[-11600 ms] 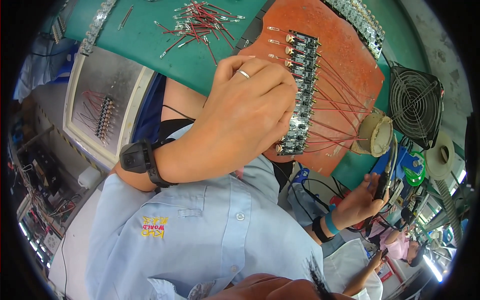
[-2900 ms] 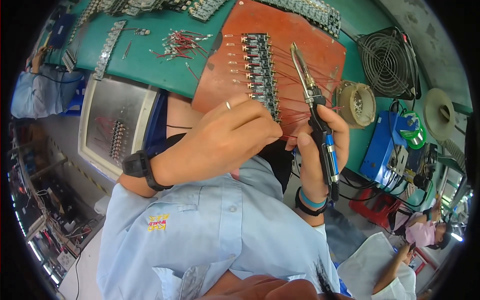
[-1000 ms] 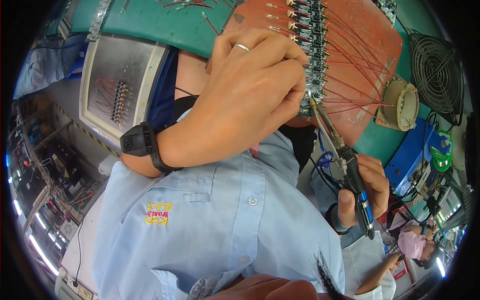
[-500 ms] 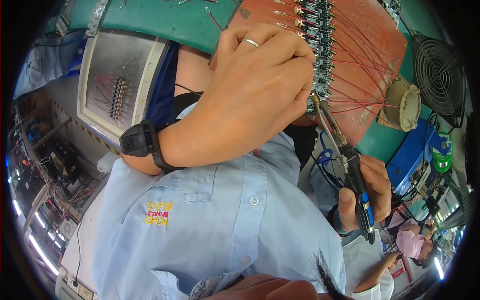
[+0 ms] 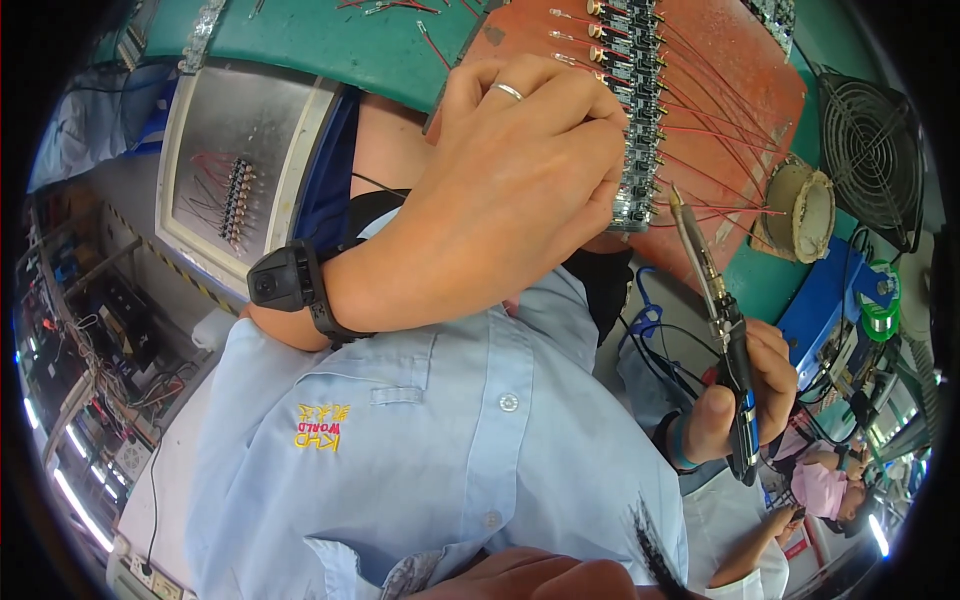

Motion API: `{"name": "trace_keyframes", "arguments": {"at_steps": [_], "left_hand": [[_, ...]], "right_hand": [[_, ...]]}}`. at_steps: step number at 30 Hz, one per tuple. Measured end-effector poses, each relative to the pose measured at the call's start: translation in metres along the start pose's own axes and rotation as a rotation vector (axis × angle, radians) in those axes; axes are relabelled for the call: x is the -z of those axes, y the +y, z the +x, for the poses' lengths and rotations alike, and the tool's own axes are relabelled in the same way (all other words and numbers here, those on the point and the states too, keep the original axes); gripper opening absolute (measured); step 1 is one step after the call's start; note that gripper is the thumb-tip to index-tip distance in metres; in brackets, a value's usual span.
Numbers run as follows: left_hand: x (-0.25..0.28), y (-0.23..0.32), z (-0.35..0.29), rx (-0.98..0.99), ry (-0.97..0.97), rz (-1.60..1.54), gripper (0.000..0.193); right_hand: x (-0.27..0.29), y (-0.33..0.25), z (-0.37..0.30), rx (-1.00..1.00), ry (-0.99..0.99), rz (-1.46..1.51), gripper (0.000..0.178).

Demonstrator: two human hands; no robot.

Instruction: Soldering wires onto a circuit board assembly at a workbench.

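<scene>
My left hand (image 5: 530, 170), with a ring and a black wrist device, lies over the left edge of a strip of small circuit boards (image 5: 638, 150). Its fingers are curled in a pinch; whatever is between the fingertips is hidden beneath the hand. In my right hand (image 5: 765, 385) is a soldering iron (image 5: 738, 380) with a black and blue handle. Its tip stands just right of the strip's near end, apart from the boards. Red wires (image 5: 715, 130) fan out to the right of the strip, which rests on a reddish board (image 5: 745, 80).
A round, pale container (image 5: 815, 212) stands at the reddish board's right edge, beside a black fan grille (image 5: 870, 150). A blue device (image 5: 820, 310) with a green spool (image 5: 880, 318) is nearer. At left, a framed tray (image 5: 195, 110) holds another wired board strip (image 5: 237, 200). Co-workers sit at lower right.
The soldering iron has drawn back from the boards, its tip moving right, off the strip. My left hand has stayed almost still over the strip.
</scene>
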State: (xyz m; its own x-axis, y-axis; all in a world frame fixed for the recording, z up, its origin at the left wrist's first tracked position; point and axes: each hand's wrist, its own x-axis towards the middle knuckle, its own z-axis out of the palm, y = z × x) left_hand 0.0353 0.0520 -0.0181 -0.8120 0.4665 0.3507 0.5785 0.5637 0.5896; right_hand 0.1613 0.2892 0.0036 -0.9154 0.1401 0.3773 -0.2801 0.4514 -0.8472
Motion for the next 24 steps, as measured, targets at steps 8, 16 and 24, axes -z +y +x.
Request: {"name": "trace_keyframes", "arguments": {"at_steps": [8,16,24], "left_hand": [[0.013,-0.006,-0.001,-0.045,0.043,-0.042,0.012],[0.062,-0.087,-0.019,0.147,0.209,0.091,0.013],[0.054,-0.096,-0.006,0.067,0.009,0.230,0.014]], "right_hand": [[-0.018,0.001,-0.003,-0.126,0.132,0.109,0.060],[-0.027,0.005,0.015,-0.160,0.099,0.132,0.056],[-0.043,-0.002,0.020,-0.177,0.130,0.093,0.053]]}}
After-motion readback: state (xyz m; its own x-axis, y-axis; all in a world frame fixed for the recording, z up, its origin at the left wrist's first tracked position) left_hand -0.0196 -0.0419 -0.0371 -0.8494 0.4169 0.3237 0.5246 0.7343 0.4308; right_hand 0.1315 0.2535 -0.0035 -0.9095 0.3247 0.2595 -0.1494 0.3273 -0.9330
